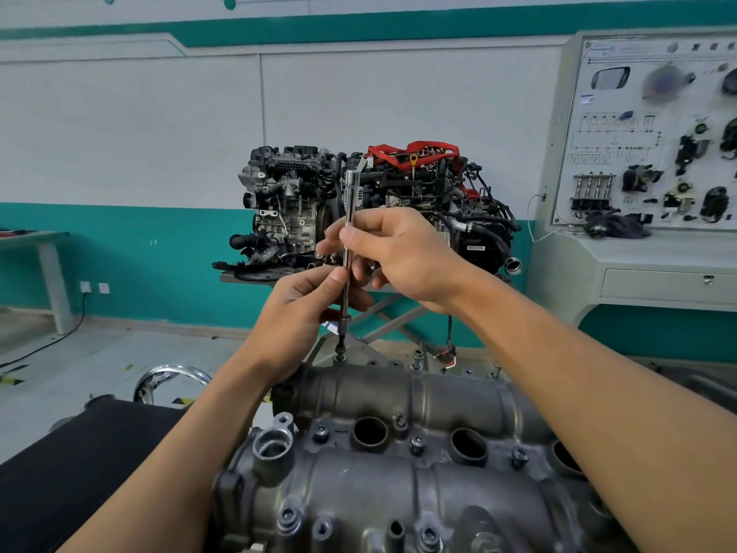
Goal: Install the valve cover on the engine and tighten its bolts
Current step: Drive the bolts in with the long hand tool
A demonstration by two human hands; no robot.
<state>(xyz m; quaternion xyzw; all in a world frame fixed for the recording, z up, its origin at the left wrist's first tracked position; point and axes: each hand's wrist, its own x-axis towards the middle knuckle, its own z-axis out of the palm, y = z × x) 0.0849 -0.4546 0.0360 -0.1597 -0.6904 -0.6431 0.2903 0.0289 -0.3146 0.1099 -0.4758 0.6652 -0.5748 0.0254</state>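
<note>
Upright, extension bar (347,249) on far-edge bolt (339,356).

Valve cover (399,397): dull dark grey cast metal; filler neck (261,439) paler silver-grey. Bolts (416,443): dark grey, glinting heads. Driver shaft (349,217): bright chrome, black tip. Wall (159,125): white above, teal band below, teal stripe near top. Floor (99,353): pale grey, with yellow-and-black hazard stripes (12,380). Background engine (399,185): black and silver, red top piece (414,151), yellow dipstick ring (413,158). Display board (646,125): off-white, black parts. Pad (79,453) at left: black.
</note>
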